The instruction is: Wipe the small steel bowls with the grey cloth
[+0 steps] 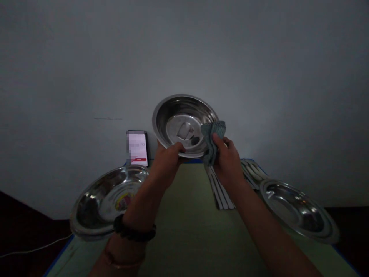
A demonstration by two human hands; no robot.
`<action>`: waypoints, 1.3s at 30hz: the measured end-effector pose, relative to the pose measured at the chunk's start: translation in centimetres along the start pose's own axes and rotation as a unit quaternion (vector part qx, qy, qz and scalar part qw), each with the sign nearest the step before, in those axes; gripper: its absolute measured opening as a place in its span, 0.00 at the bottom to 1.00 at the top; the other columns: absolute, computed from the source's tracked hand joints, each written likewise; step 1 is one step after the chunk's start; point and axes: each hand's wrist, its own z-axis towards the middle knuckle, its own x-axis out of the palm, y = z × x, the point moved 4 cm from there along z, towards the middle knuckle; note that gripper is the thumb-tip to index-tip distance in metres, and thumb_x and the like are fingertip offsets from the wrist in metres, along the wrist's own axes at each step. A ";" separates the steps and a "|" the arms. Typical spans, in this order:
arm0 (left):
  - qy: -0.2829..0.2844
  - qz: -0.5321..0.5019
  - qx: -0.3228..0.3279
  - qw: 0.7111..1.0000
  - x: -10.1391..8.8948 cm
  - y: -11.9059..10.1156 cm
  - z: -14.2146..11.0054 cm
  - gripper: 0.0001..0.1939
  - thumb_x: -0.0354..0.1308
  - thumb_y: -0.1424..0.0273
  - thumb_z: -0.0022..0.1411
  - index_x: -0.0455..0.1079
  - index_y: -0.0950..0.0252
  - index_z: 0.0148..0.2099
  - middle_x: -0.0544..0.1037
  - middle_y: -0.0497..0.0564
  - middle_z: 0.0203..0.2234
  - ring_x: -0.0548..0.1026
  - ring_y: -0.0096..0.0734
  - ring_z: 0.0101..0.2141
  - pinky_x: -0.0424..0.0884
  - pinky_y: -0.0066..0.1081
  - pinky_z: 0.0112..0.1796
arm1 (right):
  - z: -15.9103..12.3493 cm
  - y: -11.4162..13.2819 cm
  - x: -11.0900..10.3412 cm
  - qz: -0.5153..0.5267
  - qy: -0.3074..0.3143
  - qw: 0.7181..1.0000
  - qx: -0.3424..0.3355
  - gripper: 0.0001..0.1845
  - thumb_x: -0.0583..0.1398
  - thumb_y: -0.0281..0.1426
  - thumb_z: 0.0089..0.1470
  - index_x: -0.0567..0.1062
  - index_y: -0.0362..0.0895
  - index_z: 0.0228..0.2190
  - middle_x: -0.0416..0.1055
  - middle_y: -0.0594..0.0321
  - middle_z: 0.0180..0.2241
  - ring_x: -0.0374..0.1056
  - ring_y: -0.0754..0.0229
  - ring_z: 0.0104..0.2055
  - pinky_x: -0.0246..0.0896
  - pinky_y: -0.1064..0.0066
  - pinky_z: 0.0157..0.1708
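A shiny steel bowl (180,123) is held up and tilted toward me above the far end of the table. My left hand (167,159) grips its lower rim, fingers curled over the edge. My right hand (227,159) is closed on a crumpled grey-blue cloth (212,140), which touches the bowl's right rim. A dark beaded bracelet sits on my left wrist.
A second steel bowl (108,202) rests on the table's left edge, a third (298,209) on the right. Several pieces of cutlery (223,192) lie under my right hand. A lit phone (137,148) leans on the wall. The green table (187,231) has a blue edge.
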 end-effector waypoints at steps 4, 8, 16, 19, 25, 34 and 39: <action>0.018 0.047 0.017 0.999 -0.5 0.0 0.2 0.29 0.58 0.80 0.43 0.62 0.54 0.48 0.73 0.48 0.36 0.73 0.31 0.29 0.71 0.29 0.26 | 0.3 -1.8 -0.2 0.086 -0.044 0.987 0.125 0.22 0.66 0.40 0.43 0.64 0.46 0.36 0.71 0.65 0.34 0.68 0.63 0.30 0.66 0.69 0.30; 0.049 0.167 0.029 0.984 -1.9 -0.6 0.7 0.32 0.60 0.78 0.42 0.62 0.56 0.52 0.72 0.46 0.28 0.69 0.29 0.24 0.67 0.27 0.22 | 0.9 -2.0 -1.4 -0.047 -0.074 0.995 0.041 0.20 0.64 0.45 0.46 0.64 0.45 0.33 0.66 0.68 0.30 0.63 0.64 0.30 0.62 0.69 0.32; 0.177 0.298 0.019 0.938 -3.6 -2.7 -0.1 0.09 0.58 0.78 0.40 0.71 0.62 0.28 0.75 0.49 0.23 0.71 0.33 0.25 0.68 0.29 0.23 | 1.4 1.1 -3.2 -0.241 0.000 0.967 -0.080 0.16 0.62 0.43 0.49 0.65 0.46 0.32 0.65 0.68 0.28 0.62 0.62 0.30 0.58 0.67 0.32; 0.218 0.265 0.026 0.939 -3.4 -2.3 0.0 0.12 0.63 0.75 0.44 0.74 0.61 0.35 0.77 0.50 0.27 0.75 0.39 0.32 0.73 0.32 0.33 | 1.3 1.2 -3.4 -0.214 -0.008 0.975 -0.066 0.17 0.63 0.43 0.49 0.66 0.45 0.32 0.66 0.68 0.28 0.63 0.62 0.32 0.59 0.68 0.33; 0.170 0.160 0.279 0.932 0.2 -1.9 -0.3 0.46 0.66 0.71 0.48 0.48 0.53 0.66 0.60 0.53 0.62 0.56 0.47 0.63 0.57 0.44 0.60 | -0.3 -1.8 -0.7 0.080 -0.136 0.986 0.049 0.19 0.64 0.44 0.46 0.66 0.47 0.36 0.71 0.66 0.34 0.68 0.63 0.34 0.65 0.68 0.35; 0.114 0.274 0.209 0.932 -1.6 -1.3 1.1 0.42 0.56 0.81 0.45 0.55 0.56 0.63 0.70 0.50 0.55 0.68 0.47 0.55 0.64 0.47 0.56 | 0.3 -2.0 -1.3 0.046 -0.121 0.989 0.067 0.19 0.66 0.41 0.43 0.66 0.47 0.33 0.70 0.69 0.30 0.68 0.63 0.31 0.66 0.67 0.34; 0.239 0.304 0.082 0.919 -4.0 -2.5 0.8 0.37 0.56 0.81 0.44 0.64 0.57 0.59 0.79 0.49 0.40 0.76 0.44 0.41 0.76 0.38 0.39 | 1.2 0.0 -2.6 -0.123 0.035 0.992 -0.007 0.17 0.66 0.42 0.45 0.67 0.46 0.31 0.69 0.69 0.27 0.65 0.62 0.29 0.62 0.68 0.30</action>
